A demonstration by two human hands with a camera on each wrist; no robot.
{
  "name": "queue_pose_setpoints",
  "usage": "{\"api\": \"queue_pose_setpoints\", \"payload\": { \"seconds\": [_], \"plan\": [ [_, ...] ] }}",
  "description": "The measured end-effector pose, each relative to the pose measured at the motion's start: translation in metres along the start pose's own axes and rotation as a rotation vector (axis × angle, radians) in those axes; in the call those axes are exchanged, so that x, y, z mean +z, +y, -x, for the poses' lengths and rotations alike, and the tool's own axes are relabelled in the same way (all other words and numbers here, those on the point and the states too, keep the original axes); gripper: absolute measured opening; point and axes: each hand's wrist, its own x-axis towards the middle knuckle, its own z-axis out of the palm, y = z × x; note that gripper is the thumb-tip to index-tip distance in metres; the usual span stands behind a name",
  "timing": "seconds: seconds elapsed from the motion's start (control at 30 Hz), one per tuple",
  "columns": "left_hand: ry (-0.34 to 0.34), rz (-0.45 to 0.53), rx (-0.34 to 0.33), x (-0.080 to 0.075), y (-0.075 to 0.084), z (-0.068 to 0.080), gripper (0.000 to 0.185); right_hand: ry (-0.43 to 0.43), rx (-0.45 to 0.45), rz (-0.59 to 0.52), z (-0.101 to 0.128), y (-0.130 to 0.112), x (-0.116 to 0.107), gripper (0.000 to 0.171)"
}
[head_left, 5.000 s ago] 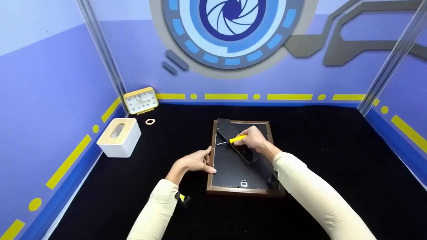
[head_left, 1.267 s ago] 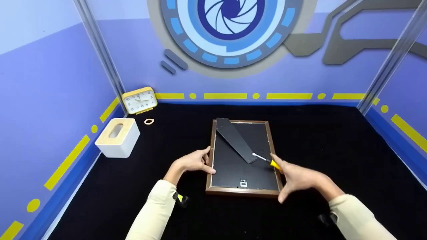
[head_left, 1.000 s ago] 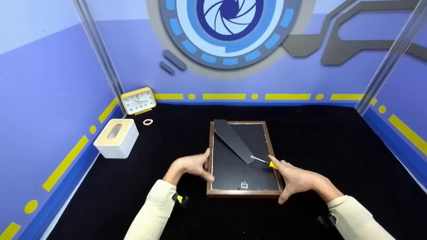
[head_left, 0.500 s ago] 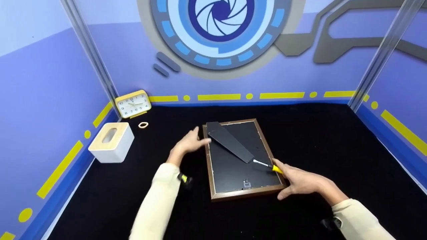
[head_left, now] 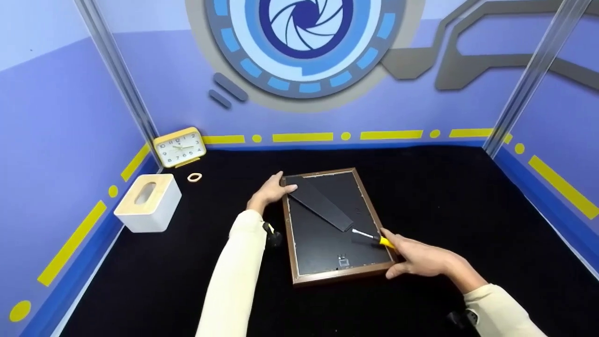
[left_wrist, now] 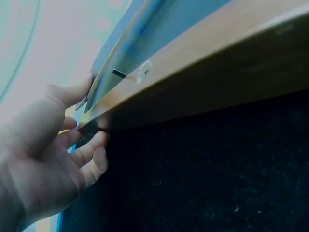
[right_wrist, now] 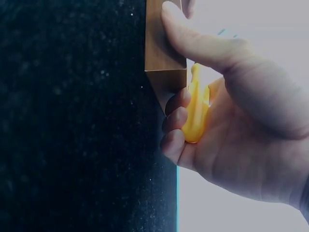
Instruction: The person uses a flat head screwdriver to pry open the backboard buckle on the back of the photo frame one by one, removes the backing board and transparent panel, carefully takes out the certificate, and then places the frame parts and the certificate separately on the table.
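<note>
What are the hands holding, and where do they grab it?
The right hand grips a yellow screwdriver by its handle and touches the picture frame at its near right corner. The left hand holds the frame's far left corner.

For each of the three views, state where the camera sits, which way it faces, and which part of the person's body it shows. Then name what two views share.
Head: looks forward and down at the picture frame, both hands and sleeves.
Left wrist: low beside the left hand, facing the frame's far-left corner.
Right wrist: beside the right hand, which holds a yellow screwdriver at the frame's near-right corner.
Shared: both wrist views show the brown frame edge on the black table.
</note>
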Motion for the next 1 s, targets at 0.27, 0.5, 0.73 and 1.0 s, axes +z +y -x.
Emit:
{"api": "queue_pose_setpoints", "payload": {
  "seconds": [0.27,0.5,0.73,1.0],
  "plan": [
    [0.022,-0.008,0.071,-0.011,-0.010,0.013,0.083,0.030,-0.028,-0.011,0.002,0.017,-0.007,0.107],
    [-0.043,0.157,0.006,-0.028,-0.022,0.032,0.076,0.110,-0.023,-0.012,-0.009,0.041,-0.025,0.082],
    [0.018,0.103,-0.092,-0.031,-0.021,0.047,0.071,0.246,0.053,-0.014,-0.016,0.053,-0.032,0.036],
    [0.129,-0.135,-0.090,-0.032,-0.020,0.060,0.064,0.436,0.134,0.046,-0.021,0.051,-0.019,0.042]
  ]
}}
